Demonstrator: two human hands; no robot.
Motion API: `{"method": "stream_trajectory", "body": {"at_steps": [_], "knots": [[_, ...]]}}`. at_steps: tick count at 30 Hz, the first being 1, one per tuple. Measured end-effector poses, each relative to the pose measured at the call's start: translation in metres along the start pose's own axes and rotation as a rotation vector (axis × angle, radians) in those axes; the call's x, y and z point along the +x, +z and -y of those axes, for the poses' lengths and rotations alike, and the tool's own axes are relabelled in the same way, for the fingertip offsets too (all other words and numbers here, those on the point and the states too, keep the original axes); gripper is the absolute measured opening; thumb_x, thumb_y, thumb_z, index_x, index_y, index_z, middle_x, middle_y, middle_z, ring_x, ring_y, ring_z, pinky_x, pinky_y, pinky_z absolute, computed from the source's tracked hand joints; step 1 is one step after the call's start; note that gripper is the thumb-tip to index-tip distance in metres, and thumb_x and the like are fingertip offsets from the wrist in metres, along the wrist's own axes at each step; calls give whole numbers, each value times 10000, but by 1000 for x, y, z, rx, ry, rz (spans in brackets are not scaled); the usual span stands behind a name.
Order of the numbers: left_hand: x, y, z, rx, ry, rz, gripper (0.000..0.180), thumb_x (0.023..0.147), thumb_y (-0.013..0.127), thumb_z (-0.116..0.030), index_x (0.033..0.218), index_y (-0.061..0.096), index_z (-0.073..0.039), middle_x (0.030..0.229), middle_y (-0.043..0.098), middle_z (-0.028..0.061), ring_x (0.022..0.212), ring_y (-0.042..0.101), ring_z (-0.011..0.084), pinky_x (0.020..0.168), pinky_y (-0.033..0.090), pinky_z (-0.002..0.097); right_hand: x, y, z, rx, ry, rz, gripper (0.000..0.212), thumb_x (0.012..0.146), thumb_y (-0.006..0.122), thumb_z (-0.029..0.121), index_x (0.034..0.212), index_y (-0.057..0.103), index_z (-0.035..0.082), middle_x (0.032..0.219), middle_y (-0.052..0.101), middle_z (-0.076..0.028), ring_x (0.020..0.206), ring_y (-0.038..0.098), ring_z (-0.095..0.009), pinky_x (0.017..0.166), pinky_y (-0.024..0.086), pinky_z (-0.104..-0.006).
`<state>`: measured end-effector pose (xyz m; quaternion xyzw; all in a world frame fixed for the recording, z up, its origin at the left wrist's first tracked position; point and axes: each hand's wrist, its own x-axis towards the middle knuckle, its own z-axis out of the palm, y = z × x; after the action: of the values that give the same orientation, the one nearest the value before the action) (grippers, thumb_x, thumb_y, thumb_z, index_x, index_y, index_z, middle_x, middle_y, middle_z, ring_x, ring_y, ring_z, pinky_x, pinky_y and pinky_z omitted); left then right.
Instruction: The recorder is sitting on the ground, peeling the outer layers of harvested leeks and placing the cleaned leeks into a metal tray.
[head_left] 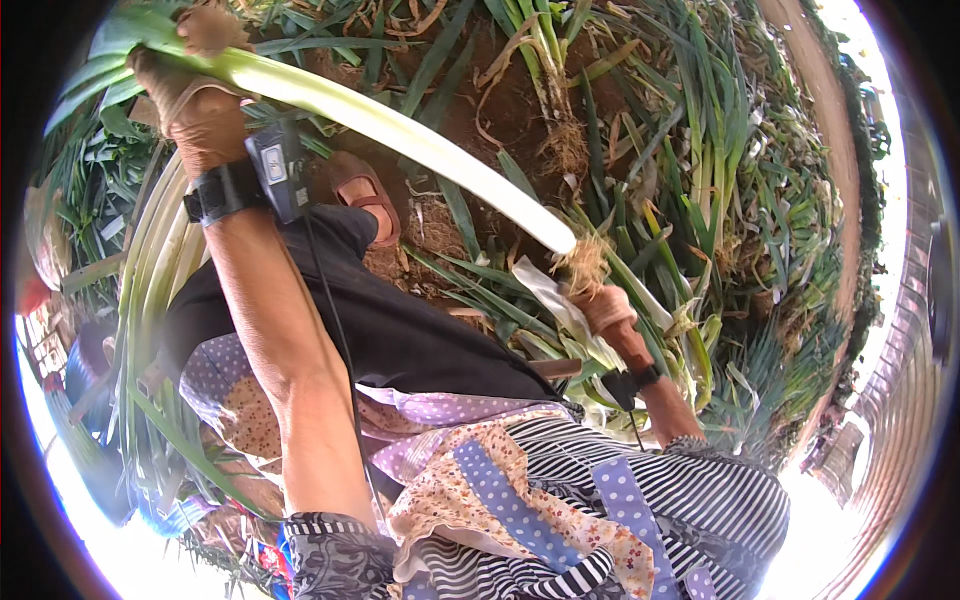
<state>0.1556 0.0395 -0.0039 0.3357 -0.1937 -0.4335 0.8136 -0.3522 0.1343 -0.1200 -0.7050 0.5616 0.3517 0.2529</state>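
Observation:
A long leek (400, 130) stretches from upper left to the middle right, its white shaft bare and smooth. My left hand (190, 95) is closed round it where the shaft turns into green leaves. At the other end hangs a tuft of pale brown roots (585, 262). Just below these roots is my right hand (605, 308), its fingers curled shut. A pale peeled leek leaf (555, 295) runs alongside that hand and seems to be gripped in it; the fingertips are partly hidden.
Several leeks with roots (560, 145) lie on the soil ahead. Heaped green leaves and peelings (700, 170) cover the right side. More leeks (150, 270) lean at my left, close to my leg. My shoe (365, 198) stands on the ground between the piles.

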Motion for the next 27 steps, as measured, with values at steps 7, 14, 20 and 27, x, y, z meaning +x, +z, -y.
{"method": "stream_trajectory", "body": {"at_steps": [7, 14, 20, 27], "knots": [[23, -20, 36, -458, -100, 104, 459, 795, 500, -493, 799, 424, -41, 681, 441, 48, 567, 433, 169, 557, 392, 310, -3, -1, -66, 637, 211, -660, 494, 756, 695, 321, 1184, 581, 102, 1154, 595, -154, 1040, 592, -266, 901, 456, -345], [-16, 13, 54, -393, -89, -182, 431, 881, 495, -448, 862, 413, -25, 721, 461, 86, 560, 454, 174, 517, 436, 284, -78, -153, 58, 226, -373, -1219, 498, 763, 707, 390, 1101, 586, 45, 1006, 596, -118, 898, 583, -275, 804, 471, -378], [-33, 59, 76, -385, -171, -574, 419, 868, 556, -487, 831, 481, -76, 678, 496, 72, 534, 468, 171, 441, 430, 276, -30, -121, 60, 166, -9, -756, 510, 778, 660, 455, 1190, 549, 176, 949, 660, -148, 857, 648, -305, 735, 515, -400], [-38, 83, 73, -297, -241, -540, 427, 885, 507, -509, 821, 460, -89, 582, 473, 56, 432, 463, 181, 400, 381, 338, -68, -71, -14, 413, 233, -537, 563, 710, 710, 362, 1208, 556, 152, 1195, 565, -119, 1095, 543, -289, 910, 429, -388]]}}
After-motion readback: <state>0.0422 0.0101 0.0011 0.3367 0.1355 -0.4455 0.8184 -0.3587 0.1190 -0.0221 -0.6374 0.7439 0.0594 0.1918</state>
